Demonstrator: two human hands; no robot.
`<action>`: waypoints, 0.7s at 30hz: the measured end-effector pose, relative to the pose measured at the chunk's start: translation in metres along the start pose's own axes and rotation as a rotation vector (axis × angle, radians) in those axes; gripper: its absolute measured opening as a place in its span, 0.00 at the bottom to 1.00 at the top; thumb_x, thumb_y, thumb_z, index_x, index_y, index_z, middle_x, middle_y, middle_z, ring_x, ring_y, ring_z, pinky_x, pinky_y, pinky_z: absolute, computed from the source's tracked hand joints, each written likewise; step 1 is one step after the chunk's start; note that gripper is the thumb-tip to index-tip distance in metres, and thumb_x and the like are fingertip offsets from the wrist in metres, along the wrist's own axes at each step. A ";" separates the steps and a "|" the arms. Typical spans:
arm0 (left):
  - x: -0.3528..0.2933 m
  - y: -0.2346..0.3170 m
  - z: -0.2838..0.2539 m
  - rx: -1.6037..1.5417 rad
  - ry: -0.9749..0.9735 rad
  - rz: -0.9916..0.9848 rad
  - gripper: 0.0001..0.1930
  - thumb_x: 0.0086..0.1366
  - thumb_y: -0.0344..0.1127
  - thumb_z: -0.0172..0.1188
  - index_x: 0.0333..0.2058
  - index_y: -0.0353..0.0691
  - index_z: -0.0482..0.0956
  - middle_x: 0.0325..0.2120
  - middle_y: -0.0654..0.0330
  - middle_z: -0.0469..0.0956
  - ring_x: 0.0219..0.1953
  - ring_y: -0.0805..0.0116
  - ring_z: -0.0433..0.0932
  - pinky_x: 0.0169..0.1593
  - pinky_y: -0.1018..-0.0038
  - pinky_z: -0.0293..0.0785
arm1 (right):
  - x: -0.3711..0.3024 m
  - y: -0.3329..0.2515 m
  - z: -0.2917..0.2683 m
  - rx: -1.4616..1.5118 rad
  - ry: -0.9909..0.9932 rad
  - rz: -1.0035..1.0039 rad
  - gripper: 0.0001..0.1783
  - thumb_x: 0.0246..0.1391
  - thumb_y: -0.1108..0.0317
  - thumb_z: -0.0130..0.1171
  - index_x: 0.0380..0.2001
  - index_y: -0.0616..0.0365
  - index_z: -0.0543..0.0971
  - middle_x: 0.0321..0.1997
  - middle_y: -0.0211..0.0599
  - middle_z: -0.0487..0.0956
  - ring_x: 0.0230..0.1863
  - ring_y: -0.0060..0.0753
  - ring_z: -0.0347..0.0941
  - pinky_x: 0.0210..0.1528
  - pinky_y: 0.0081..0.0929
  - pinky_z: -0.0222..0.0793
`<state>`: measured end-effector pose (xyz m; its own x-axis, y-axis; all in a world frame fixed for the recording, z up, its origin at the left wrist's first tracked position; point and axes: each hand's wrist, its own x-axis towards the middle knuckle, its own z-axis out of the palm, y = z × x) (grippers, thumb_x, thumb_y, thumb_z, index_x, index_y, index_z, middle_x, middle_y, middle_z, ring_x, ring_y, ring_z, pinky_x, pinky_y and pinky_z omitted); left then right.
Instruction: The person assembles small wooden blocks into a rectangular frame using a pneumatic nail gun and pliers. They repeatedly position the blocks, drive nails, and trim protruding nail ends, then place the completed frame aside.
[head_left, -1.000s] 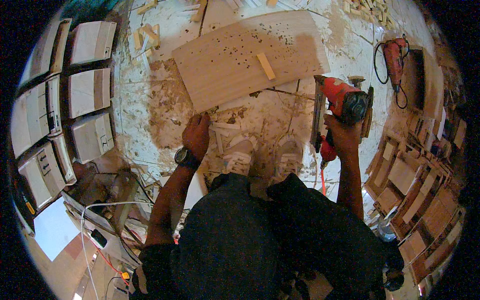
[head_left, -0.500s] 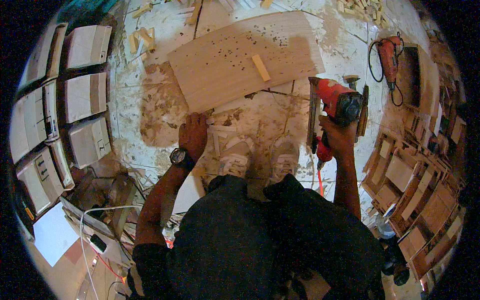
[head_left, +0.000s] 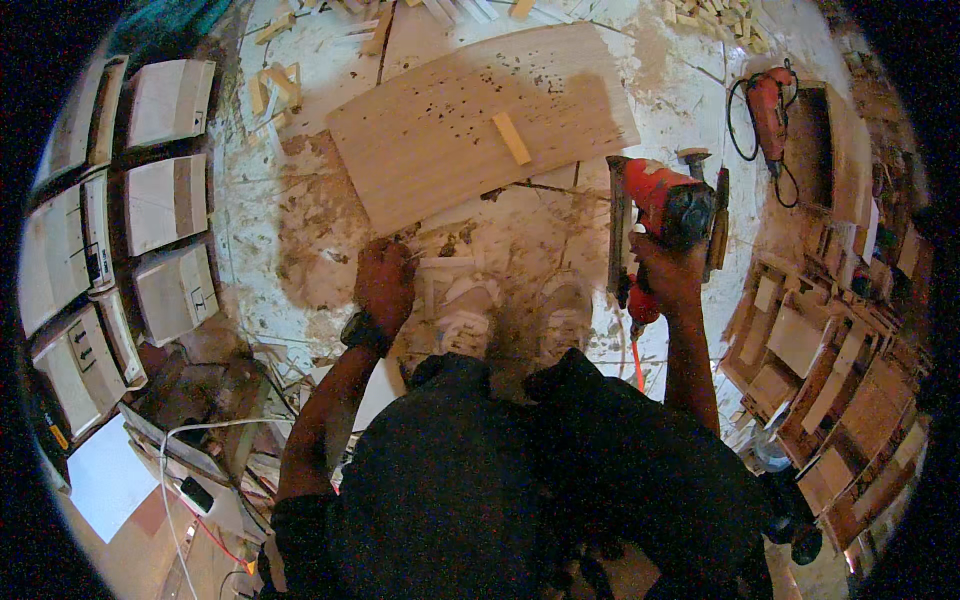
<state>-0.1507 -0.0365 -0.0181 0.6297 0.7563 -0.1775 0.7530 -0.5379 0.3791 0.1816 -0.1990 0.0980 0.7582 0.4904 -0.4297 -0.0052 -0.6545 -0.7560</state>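
My right hand (head_left: 670,270) is wrapped round the handle of a red and black nail gun (head_left: 668,195), with a red hose running down from its grip. My left hand (head_left: 386,280) is closed just below the near left corner of a large wooden panel (head_left: 440,150); whatever its fingers hold, if anything, is too small to make out. A watch (head_left: 362,330) is on my left wrist. Dark specks are scattered over the panel, which lies flat on the floor. A short wooden strip (head_left: 511,138) rests on it.
Stacked cartons (head_left: 165,200) line the left side. A red corded power tool (head_left: 768,120) lies at the far right, near stacked wooden frames (head_left: 800,340). Wood offcuts (head_left: 715,20) litter the far floor. A white cable (head_left: 220,422) loops at lower left. My shoes (head_left: 465,310) stand before the panel.
My left hand has drawn slightly back from the panel's corner and its wrist has turned, so the watch face no longer shows. The right hand keeps its hold on the nail gun.
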 end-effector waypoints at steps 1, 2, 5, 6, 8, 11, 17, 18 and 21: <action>0.002 0.002 -0.001 -0.062 0.038 0.021 0.11 0.57 0.34 0.58 0.38 0.38 0.74 0.43 0.48 0.70 0.44 0.48 0.69 0.49 0.58 0.66 | 0.000 0.000 -0.001 0.001 0.000 0.052 0.17 0.39 0.74 0.63 0.37 0.61 0.73 0.28 0.32 0.76 0.25 0.26 0.73 0.27 0.25 0.71; 0.005 0.006 -0.002 -0.114 0.087 0.044 0.11 0.57 0.35 0.58 0.38 0.38 0.74 0.43 0.49 0.71 0.44 0.48 0.69 0.50 0.58 0.65 | 0.001 -0.001 -0.001 -0.032 -0.006 -0.005 0.17 0.39 0.75 0.63 0.37 0.61 0.73 0.28 0.32 0.76 0.25 0.26 0.73 0.27 0.25 0.71; 0.024 0.023 -0.010 -0.389 0.212 0.061 0.11 0.58 0.36 0.58 0.38 0.39 0.74 0.38 0.53 0.74 0.41 0.54 0.72 0.48 0.62 0.67 | 0.004 -0.004 -0.001 -0.124 -0.020 -0.083 0.17 0.39 0.75 0.63 0.37 0.60 0.73 0.28 0.31 0.76 0.25 0.25 0.73 0.27 0.25 0.71; 0.034 0.031 -0.013 -0.500 0.262 0.067 0.11 0.58 0.36 0.58 0.39 0.39 0.74 0.36 0.54 0.76 0.40 0.57 0.73 0.46 0.64 0.68 | 0.005 -0.006 0.000 -0.146 -0.021 -0.053 0.17 0.39 0.75 0.63 0.36 0.60 0.73 0.28 0.31 0.76 0.25 0.25 0.72 0.27 0.25 0.70; 0.062 0.051 -0.014 -0.723 0.145 -0.038 0.12 0.59 0.35 0.57 0.40 0.38 0.74 0.32 0.55 0.77 0.33 0.62 0.75 0.39 0.68 0.71 | 0.005 -0.011 0.003 -0.130 -0.040 -0.066 0.17 0.39 0.75 0.63 0.37 0.60 0.73 0.29 0.31 0.76 0.26 0.24 0.72 0.27 0.24 0.70; 0.108 0.077 -0.010 -1.028 0.041 -0.063 0.11 0.60 0.33 0.55 0.41 0.37 0.74 0.25 0.55 0.78 0.23 0.72 0.76 0.29 0.74 0.72 | 0.002 -0.020 0.008 -0.036 -0.082 -0.094 0.17 0.39 0.75 0.63 0.37 0.59 0.74 0.31 0.31 0.76 0.28 0.23 0.72 0.29 0.23 0.69; 0.167 0.085 0.005 -0.622 -0.020 0.060 0.10 0.58 0.32 0.57 0.38 0.36 0.77 0.23 0.56 0.79 0.25 0.70 0.79 0.31 0.73 0.74 | 0.005 -0.031 0.018 -0.172 -0.131 0.005 0.18 0.39 0.74 0.63 0.38 0.59 0.75 0.34 0.31 0.77 0.32 0.25 0.73 0.35 0.26 0.70; 0.169 0.084 0.007 -0.647 -0.032 0.042 0.10 0.57 0.32 0.57 0.38 0.36 0.77 0.24 0.56 0.79 0.25 0.69 0.79 0.31 0.73 0.74 | 0.006 -0.032 0.021 -0.067 -0.123 -0.154 0.18 0.39 0.74 0.62 0.38 0.59 0.75 0.34 0.31 0.77 0.33 0.25 0.73 0.36 0.26 0.70; 0.171 0.080 0.011 -0.714 -0.048 0.007 0.10 0.56 0.31 0.59 0.37 0.35 0.77 0.25 0.55 0.80 0.25 0.68 0.79 0.31 0.73 0.74 | 0.009 -0.033 0.025 -0.142 -0.140 0.065 0.18 0.39 0.73 0.63 0.38 0.60 0.75 0.34 0.31 0.77 0.33 0.25 0.73 0.36 0.26 0.70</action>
<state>0.0189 0.0459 -0.0284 0.6541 0.7278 -0.2060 0.4497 -0.1551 0.8796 0.1719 -0.1583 0.1069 0.6611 0.5133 -0.5472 0.0483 -0.7569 -0.6517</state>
